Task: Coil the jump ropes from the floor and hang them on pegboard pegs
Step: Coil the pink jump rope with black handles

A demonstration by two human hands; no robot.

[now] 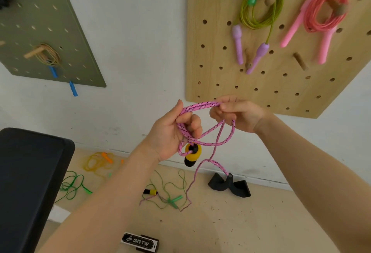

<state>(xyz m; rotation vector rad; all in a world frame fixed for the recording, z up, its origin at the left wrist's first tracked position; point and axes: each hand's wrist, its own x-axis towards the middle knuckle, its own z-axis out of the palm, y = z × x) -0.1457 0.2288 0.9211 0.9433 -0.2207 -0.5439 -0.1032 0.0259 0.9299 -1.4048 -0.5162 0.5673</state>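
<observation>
Pink jump rope [200, 106] taut between left grip [172, 132] and right grip [239, 113], both curled round it

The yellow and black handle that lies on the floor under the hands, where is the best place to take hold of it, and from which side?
Probably the yellow and black handle is best pinched around its middle, coming down from above. It lies flat on the floor, so both long sides are open to the fingers. Its pink rope, held by the left hand and right hand, trails toward it; thin green cords lie nearby, so avoid them.
</observation>
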